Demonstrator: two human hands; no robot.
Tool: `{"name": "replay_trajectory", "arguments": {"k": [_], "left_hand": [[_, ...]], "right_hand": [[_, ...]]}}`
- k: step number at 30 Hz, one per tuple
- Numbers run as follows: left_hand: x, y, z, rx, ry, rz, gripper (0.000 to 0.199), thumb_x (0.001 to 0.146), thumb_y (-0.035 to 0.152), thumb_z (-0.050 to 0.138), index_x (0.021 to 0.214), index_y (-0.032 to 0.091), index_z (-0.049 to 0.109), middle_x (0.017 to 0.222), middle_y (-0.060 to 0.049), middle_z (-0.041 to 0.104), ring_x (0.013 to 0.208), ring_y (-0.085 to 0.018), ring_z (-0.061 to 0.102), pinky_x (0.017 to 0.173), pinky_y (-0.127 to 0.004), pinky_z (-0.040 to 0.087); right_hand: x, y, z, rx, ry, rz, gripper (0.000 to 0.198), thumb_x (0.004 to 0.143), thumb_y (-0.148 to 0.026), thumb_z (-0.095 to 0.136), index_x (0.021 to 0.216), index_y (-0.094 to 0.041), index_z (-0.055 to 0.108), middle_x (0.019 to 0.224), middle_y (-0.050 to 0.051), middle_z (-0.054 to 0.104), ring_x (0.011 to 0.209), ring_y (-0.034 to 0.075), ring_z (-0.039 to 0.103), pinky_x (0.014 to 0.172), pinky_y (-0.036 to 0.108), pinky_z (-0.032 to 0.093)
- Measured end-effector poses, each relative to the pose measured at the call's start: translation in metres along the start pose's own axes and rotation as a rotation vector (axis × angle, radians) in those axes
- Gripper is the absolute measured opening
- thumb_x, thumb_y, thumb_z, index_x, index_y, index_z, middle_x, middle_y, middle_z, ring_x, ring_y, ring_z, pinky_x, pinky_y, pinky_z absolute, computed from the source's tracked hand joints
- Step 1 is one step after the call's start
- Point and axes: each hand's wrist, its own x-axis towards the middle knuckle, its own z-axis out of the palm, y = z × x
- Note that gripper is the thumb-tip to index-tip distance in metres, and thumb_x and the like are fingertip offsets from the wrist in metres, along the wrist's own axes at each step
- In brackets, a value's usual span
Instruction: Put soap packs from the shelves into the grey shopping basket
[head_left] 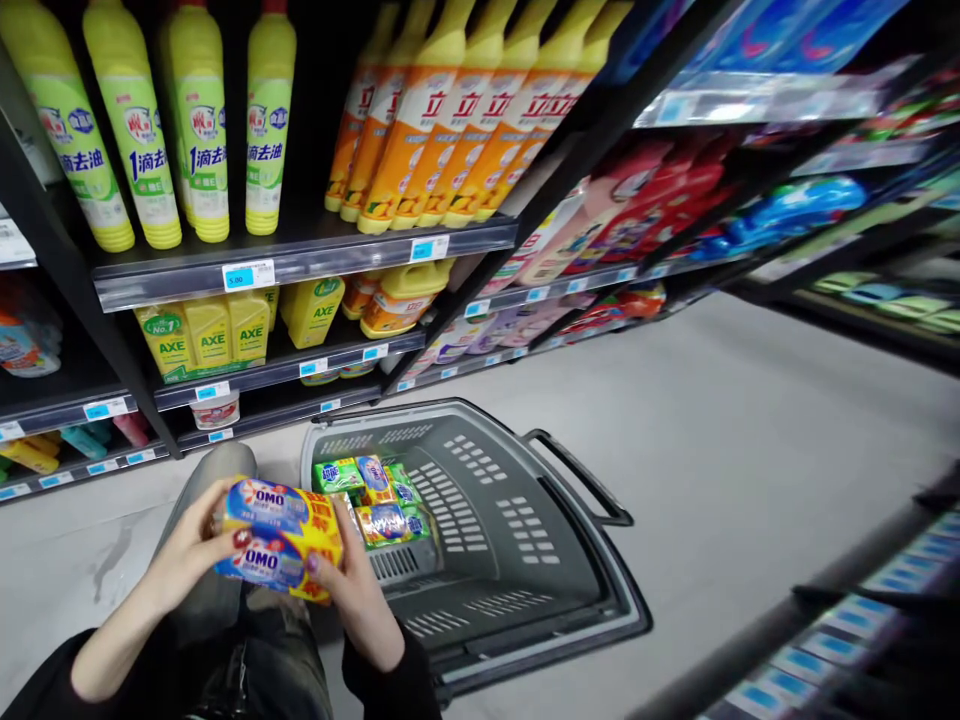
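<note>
Both hands clamp one blue-and-yellow plastic-wrapped OMO soap twin-pack [279,538] — left hand [187,555] on its left end, right hand [356,590] on its right, long axis running between them. The grey plastic shopping basket [525,560] lies just right of it — nearer the right hand.

- Soap pack [279,540]: glossy printed plastic film wrap.
- Basket [517,560]: grey moulded plastic, matt, perforated walls.
- Bottles [195,130]: smooth glossy plastic.
- Shelf [300,255]: dark metal, slight sheen.
- Floor [750,430]: pale, smooth, matt.
</note>
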Motion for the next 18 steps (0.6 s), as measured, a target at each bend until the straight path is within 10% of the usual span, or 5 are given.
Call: {"name": "replay_trajectory", "arguments": {"k": [3,10,18], "left_hand": [[-0.002,0.000,-0.005,-0.071,-0.108,0.190,0.074,0.053,0.039,0.089,0.119,0.025,0.058,0.115,-0.006,0.067,0.106,-0.029,0.064,0.089,-0.032,0.053],[0.001,-0.001,-0.011,-0.085,-0.234,0.357,0.078,0.053,0.029,0.090,0.124,0.032,0.056,0.129,-0.006,0.060,0.117,-0.030,0.058,0.098,-0.036,0.048],[0.024,-0.037,-0.001,-0.517,-0.338,0.019,0.077,0.052,0.047,0.087,0.121,0.029,0.057,0.117,-0.007,0.066,0.101,-0.026,0.067,0.088,-0.034,0.053]], "right_hand": [[0.000,-0.002,-0.009,-0.105,-0.080,-0.214,0.079,0.053,-0.059,0.087,0.116,-0.025,0.054,0.113,0.009,0.062,0.108,0.028,0.063,0.093,0.039,0.053],[-0.006,-0.014,-0.008,-0.354,-0.059,-0.570,0.069,0.067,-0.066,0.076,0.122,-0.029,0.055,0.110,0.006,0.054,0.104,0.023,0.058,0.092,0.033,0.049],[-0.023,-0.038,0.037,-0.723,0.121,-0.742,0.077,0.076,-0.062,0.070,0.142,-0.033,0.044,0.111,0.007,0.053,0.103,0.025,0.058,0.087,0.032,0.053]]}}
